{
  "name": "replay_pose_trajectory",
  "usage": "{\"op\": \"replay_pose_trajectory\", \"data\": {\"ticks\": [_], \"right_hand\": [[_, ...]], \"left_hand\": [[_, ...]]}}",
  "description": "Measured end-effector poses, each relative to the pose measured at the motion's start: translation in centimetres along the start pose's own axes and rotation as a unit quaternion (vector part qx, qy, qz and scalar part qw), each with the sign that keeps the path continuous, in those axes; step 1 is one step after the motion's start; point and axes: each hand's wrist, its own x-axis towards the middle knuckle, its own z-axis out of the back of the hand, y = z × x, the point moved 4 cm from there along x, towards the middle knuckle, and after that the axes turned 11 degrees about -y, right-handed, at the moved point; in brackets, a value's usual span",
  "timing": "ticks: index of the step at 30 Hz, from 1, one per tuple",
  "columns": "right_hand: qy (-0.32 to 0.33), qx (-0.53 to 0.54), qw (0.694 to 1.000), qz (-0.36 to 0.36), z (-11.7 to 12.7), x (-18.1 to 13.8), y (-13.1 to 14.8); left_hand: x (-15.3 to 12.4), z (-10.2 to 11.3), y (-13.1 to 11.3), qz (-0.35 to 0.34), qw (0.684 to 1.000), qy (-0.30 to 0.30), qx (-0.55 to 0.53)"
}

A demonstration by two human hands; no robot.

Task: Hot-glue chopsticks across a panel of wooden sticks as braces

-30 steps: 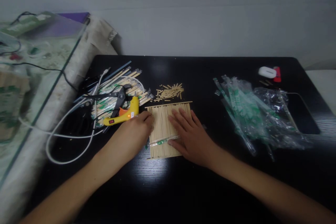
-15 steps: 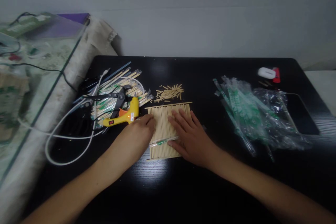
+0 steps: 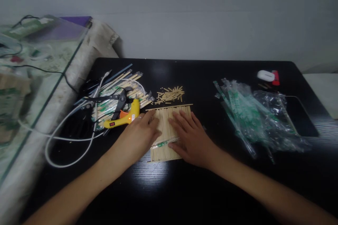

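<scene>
A panel of bamboo sticks [image 3: 165, 123] laid side by side rests on the black table, with a thin stick across its far end. Over its lower part lies a clear plastic wrapper strip with green print [image 3: 162, 144]; whether it holds a stick I cannot tell. My right hand [image 3: 194, 140] presses flat on the panel's right side, fingers spread. At the left edge, my left hand [image 3: 141, 130] rests with bent fingers on the sticks, its thumb apart and nothing visibly gripped. A yellow glue gun [image 3: 123, 116], its switch lit, lies just beyond my left hand.
Short cut stick pieces [image 3: 171, 95] are heaped behind the panel. Wrapped chopsticks [image 3: 111, 102], black-handled cutters [image 3: 120, 100] and a white cable [image 3: 49, 147] crowd the left. Empty plastic wrappers [image 3: 245, 112], a phone [image 3: 301, 116] and a white case [image 3: 266, 75] lie right.
My left hand has shifted slightly right, farther over the panel's left edge, and its thumb now shows apart from the fingers. My right hand stays nearly still.
</scene>
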Motion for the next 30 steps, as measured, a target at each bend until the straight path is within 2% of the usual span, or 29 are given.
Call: {"op": "replay_pose_trajectory", "data": {"ticks": [9,18,30], "right_hand": [[-0.031,0.017,0.999,-0.011,0.1,0.3,-0.8],[-0.084,-0.016,0.994,-0.066,0.8,1.0,-3.8],[-0.094,-0.018,0.992,-0.084,1.0,1.1,-4.5]], "left_hand": [[0.4,0.2,0.5,-0.011,1.0,-0.004,-0.017],[0.4,0.2,0.8,-0.04,0.998,-0.038,0.005],[0.4,-0.5,0.6,-0.033,0.998,-0.037,-0.026]]}}
